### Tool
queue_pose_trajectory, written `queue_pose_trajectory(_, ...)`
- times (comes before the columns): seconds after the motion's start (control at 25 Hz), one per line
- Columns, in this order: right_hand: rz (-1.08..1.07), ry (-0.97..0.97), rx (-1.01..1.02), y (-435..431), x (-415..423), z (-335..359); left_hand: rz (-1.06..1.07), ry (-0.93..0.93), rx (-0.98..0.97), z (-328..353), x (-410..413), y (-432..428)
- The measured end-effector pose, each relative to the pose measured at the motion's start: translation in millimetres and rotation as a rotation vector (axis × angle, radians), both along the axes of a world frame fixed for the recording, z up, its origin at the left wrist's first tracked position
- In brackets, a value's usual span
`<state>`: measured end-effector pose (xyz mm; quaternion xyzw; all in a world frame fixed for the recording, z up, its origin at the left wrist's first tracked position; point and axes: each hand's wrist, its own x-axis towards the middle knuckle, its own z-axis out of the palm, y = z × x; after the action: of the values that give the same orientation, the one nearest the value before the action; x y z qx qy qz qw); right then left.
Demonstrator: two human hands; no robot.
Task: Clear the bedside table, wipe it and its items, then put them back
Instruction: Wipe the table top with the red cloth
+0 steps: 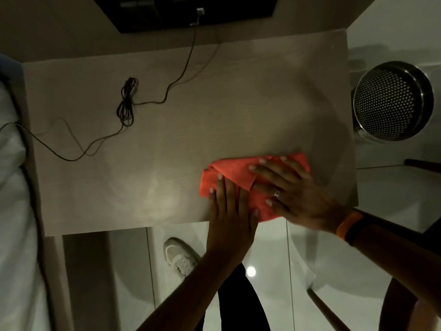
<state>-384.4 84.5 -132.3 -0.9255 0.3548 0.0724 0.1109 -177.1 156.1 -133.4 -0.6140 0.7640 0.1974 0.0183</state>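
The left hand (230, 211) lies flat on the left part of a folded orange-red cloth (229, 168). Its fingers are straight, close together and pointing away from the person, and its forearm reaches in from below across the near edge. The right hand (288, 192) lies flat on the right part of the same cloth with its fingers spread and angled to the left. It wears a thin ring (276, 193) on one finger and an orange and black wristband (348, 225). Neither hand curls round anything; both press the cloth down with flat palms.

The cloth sits on the pale wood-grain surface (191, 115) at its near right corner, with its lower edge reaching the front edge. Bare surface stretches to the left and to the far side of the cloth. A thin black cable (126, 103) lies on the far left part, well apart from the cloth. It is partly bundled into a loop, with one end running up to a dark wall panel (186, 13) and the other trailing off the left edge towards the white bed (12, 187).

On the glossy floor just beyond the right edge stands a round perforated metal bin (381, 99). Its inner wall is visible, but its bottom is too dark to make out. A white shoe (179, 259) shows on the floor below the front edge.
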Motion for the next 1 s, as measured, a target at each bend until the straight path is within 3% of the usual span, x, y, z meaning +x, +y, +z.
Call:
queue_pose_trajectory(0.36, -0.182, 0.062, -0.196, -136.2, -18.9, -12.4, -0.021, -0.012, -0.160, -27.6, -31.0, -159.3)
queue_pose_trajectory(0.56, -0.252, 0.038, -0.215, -224.6, -46.0, -14.4, -0.018, -0.089, -0.046, -7.1, -71.2, -258.5)
queue_pose_trajectory(0.72, -0.216, 0.045, -0.207, -235.8, -66.9, -12.8, 0.014, -0.121, -0.049, -10.3, -95.0, -270.7)
queue_pose_trajectory(1.0, -0.311, -0.009, -0.121, -231.0, -142.4, -18.0, -0.115, -0.003, -0.060, -10.8, -150.4, -277.5)
